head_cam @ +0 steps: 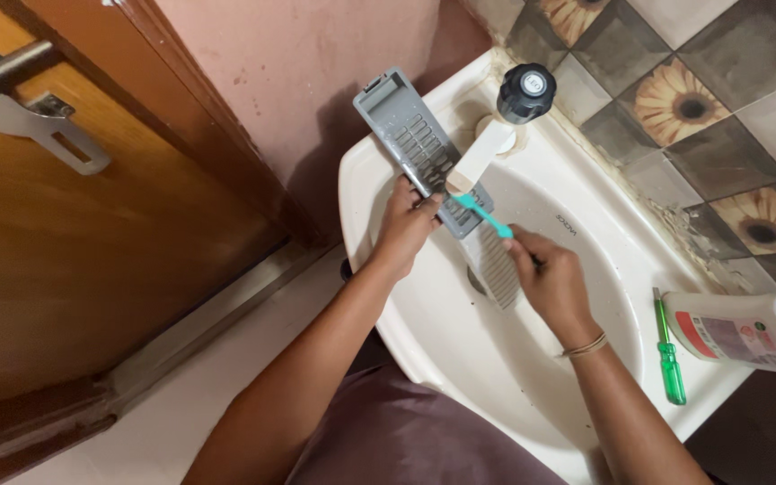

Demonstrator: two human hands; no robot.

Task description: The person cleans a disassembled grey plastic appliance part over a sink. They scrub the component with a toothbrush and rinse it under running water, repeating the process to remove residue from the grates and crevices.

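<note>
over the white wash basin [424, 355], under the tap, a long grey slatted plastic panel [424, 153], which looks like a vent or filter cover, lies slantwise, its far end jutting past the basin's far left rim and its near, ribbed end down toward the drain. the left hand [403, 224] is closed around the panel's left edge about midway along, thumb on top, holding it steady. the right hand [550, 278] is clenched on the handle of a teal toothbrush [482, 216], whose head points left and rests on the slats just beside the left hand's fingers. a white spout with a black knob tap [518, 108] stands at the basin's far edge, its mouth right above the panel; i cannot tell whether water is running. on the basin's right ledge lie a green-handled screwdriver [669, 350] and, just right of it, a white bottle [752, 334] on its side with a red and grey label. a wooden door [65, 251] with a metal latch fills the left. by my judgement the step in hand is scrubbing the slats with the brush; the next move calls for short strokes along the grooves, a firm left grip so the panel does not slide, and working on toward the ribbed near end.
</note>
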